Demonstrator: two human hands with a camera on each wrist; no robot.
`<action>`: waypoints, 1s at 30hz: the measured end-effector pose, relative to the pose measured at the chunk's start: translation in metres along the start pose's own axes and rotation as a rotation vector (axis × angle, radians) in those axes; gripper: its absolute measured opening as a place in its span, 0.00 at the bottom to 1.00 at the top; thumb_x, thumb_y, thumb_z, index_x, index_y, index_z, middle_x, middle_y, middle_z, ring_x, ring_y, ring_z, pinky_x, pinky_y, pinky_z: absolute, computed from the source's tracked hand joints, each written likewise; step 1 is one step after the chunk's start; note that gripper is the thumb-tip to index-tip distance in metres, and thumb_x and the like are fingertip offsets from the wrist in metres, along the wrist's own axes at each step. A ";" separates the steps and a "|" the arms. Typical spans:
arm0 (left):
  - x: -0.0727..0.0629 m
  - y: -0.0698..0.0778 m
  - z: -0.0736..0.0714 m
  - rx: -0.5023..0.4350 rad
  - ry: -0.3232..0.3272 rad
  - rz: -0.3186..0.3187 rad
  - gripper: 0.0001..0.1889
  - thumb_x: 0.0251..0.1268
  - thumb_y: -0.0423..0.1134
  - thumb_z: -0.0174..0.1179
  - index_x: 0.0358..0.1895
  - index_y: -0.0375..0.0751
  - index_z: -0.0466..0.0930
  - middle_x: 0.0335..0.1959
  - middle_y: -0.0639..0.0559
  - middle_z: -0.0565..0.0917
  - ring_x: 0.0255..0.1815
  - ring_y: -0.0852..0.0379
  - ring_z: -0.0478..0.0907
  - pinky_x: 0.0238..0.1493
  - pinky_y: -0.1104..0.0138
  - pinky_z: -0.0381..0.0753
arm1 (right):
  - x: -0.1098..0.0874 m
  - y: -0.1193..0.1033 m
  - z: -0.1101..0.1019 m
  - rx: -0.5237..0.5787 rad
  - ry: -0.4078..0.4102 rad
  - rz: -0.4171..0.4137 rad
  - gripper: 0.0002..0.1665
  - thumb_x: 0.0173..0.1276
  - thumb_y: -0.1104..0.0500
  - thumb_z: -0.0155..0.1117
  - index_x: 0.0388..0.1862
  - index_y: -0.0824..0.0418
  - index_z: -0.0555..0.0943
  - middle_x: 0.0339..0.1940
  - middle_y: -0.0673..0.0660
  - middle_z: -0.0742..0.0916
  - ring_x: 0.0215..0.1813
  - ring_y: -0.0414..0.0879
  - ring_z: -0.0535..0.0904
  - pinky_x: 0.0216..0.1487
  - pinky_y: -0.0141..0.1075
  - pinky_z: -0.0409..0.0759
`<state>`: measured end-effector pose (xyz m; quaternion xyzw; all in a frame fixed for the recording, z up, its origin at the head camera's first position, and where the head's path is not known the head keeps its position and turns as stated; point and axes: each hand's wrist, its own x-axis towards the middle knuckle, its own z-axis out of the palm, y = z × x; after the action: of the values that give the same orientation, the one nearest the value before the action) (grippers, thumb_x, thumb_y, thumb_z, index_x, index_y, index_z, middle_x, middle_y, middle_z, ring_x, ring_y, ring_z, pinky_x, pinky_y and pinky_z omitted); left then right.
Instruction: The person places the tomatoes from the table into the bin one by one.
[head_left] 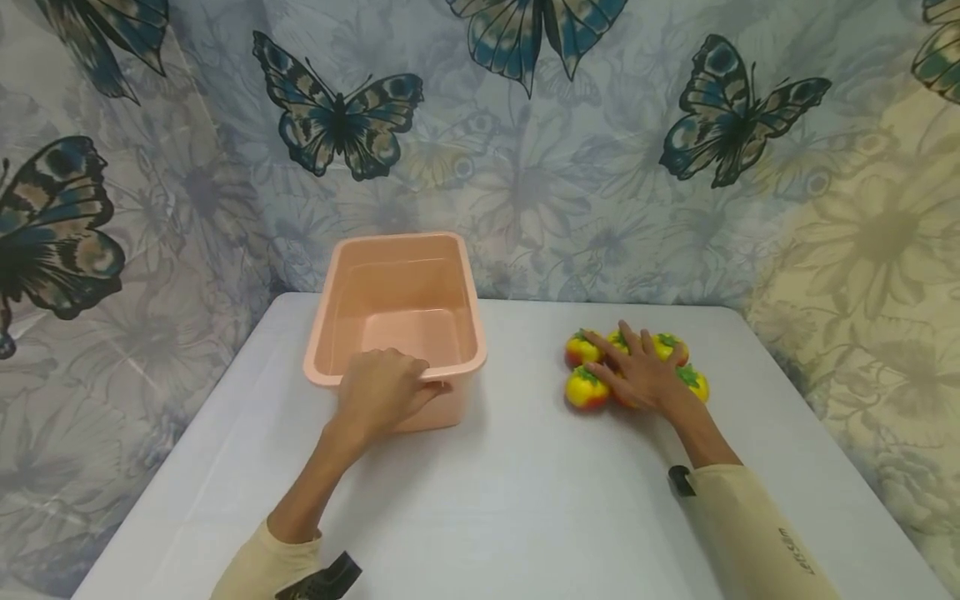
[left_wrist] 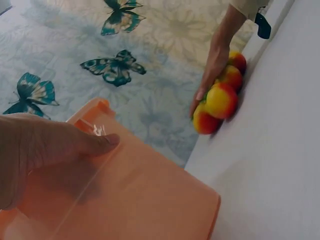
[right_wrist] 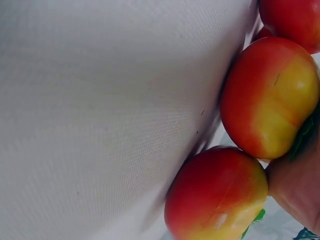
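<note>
A peach-coloured plastic tub (head_left: 442,410) stands at the left of the table, and my left hand (head_left: 381,387) grips its near rim. The left wrist view shows that thumb lying along the outside of the tub (left_wrist: 145,195). At the right, several red-and-yellow fruits with green leafy tops (head_left: 587,389) sit in a cluster. Over them my right hand (head_left: 637,372) rests with fingers spread, partly hiding the middle ones. In the right wrist view, one fruit (right_wrist: 270,100) touches another (right_wrist: 215,195) beside the hand. Inside, the tub shows a bare bottom.
A white-covered table (head_left: 525,500) lies beneath everything. Behind it and at both sides hangs a cloth printed with butterflies (head_left: 341,117) and flowers. Black straps (head_left: 681,481) sit at the beige sleeves (head_left: 757,525).
</note>
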<state>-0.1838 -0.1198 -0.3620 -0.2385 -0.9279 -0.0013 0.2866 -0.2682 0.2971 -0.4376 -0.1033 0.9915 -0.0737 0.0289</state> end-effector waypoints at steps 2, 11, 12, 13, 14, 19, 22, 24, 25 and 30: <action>0.007 0.005 0.004 -0.012 0.007 0.029 0.34 0.55 0.69 0.72 0.11 0.51 0.64 0.12 0.59 0.55 0.16 0.61 0.54 0.16 0.69 0.54 | 0.000 0.001 -0.001 -0.003 -0.004 0.010 0.45 0.76 0.20 0.32 0.87 0.33 0.50 0.87 0.73 0.49 0.82 0.86 0.44 0.64 0.90 0.27; 0.036 0.025 0.020 -0.088 0.012 0.093 0.34 0.55 0.70 0.71 0.11 0.51 0.65 0.11 0.60 0.57 0.16 0.62 0.55 0.18 0.70 0.52 | 0.000 0.000 -0.003 -0.009 -0.004 0.019 0.45 0.76 0.20 0.32 0.86 0.34 0.51 0.87 0.74 0.49 0.81 0.86 0.46 0.65 0.90 0.28; 0.039 0.028 0.022 -0.089 0.015 0.096 0.34 0.56 0.71 0.71 0.12 0.52 0.65 0.11 0.60 0.57 0.16 0.62 0.56 0.18 0.70 0.53 | 0.001 0.000 -0.003 -0.011 -0.005 0.021 0.46 0.76 0.20 0.32 0.86 0.34 0.51 0.87 0.74 0.49 0.81 0.86 0.46 0.65 0.90 0.28; 0.042 0.030 0.023 -0.088 0.017 0.099 0.34 0.56 0.71 0.70 0.12 0.52 0.65 0.11 0.60 0.57 0.16 0.61 0.56 0.18 0.70 0.53 | 0.001 0.000 -0.003 -0.015 -0.009 0.027 0.46 0.75 0.19 0.31 0.87 0.34 0.51 0.87 0.74 0.49 0.81 0.86 0.46 0.65 0.89 0.28; 0.045 0.033 0.024 -0.089 0.021 0.101 0.34 0.56 0.72 0.70 0.12 0.52 0.65 0.11 0.59 0.57 0.16 0.61 0.56 0.18 0.69 0.53 | 0.001 -0.001 -0.002 -0.018 -0.011 0.031 0.46 0.75 0.19 0.30 0.87 0.34 0.51 0.87 0.74 0.49 0.81 0.86 0.46 0.65 0.89 0.28; 0.057 0.045 0.031 -0.103 0.017 0.104 0.32 0.58 0.71 0.69 0.14 0.52 0.70 0.11 0.59 0.60 0.16 0.60 0.59 0.19 0.69 0.55 | 0.002 -0.001 -0.002 -0.020 -0.025 0.051 0.48 0.74 0.18 0.29 0.87 0.34 0.51 0.87 0.74 0.48 0.81 0.86 0.45 0.65 0.89 0.27; 0.064 0.052 0.035 -0.102 -0.004 0.103 0.30 0.59 0.71 0.68 0.16 0.52 0.73 0.11 0.58 0.63 0.16 0.59 0.62 0.20 0.68 0.58 | 0.001 -0.001 -0.001 -0.020 -0.030 0.059 0.48 0.73 0.18 0.28 0.87 0.34 0.50 0.87 0.74 0.48 0.81 0.86 0.45 0.65 0.89 0.27; 0.068 0.055 0.037 -0.094 -0.012 0.101 0.30 0.60 0.71 0.67 0.17 0.52 0.74 0.11 0.58 0.64 0.16 0.59 0.64 0.20 0.68 0.60 | 0.001 -0.001 -0.001 -0.017 -0.025 0.058 0.47 0.74 0.18 0.29 0.87 0.34 0.50 0.87 0.74 0.48 0.81 0.86 0.45 0.65 0.89 0.27; 0.070 0.057 0.039 -0.087 -0.013 0.098 0.29 0.61 0.72 0.66 0.18 0.52 0.75 0.11 0.58 0.65 0.15 0.59 0.65 0.20 0.69 0.60 | 0.001 -0.001 -0.001 -0.017 -0.024 0.059 0.47 0.74 0.18 0.29 0.87 0.33 0.50 0.87 0.74 0.48 0.81 0.86 0.45 0.65 0.89 0.27; 0.074 0.066 0.044 -0.030 -0.001 0.056 0.29 0.61 0.73 0.64 0.20 0.51 0.78 0.11 0.57 0.67 0.14 0.58 0.65 0.20 0.69 0.60 | 0.002 -0.001 0.001 -0.007 -0.017 0.056 0.46 0.75 0.19 0.30 0.86 0.32 0.51 0.87 0.73 0.49 0.82 0.86 0.45 0.65 0.89 0.27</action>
<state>-0.2317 -0.0225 -0.3682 -0.2685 -0.9209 -0.0073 0.2825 -0.2700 0.2951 -0.4383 -0.0762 0.9940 -0.0687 0.0392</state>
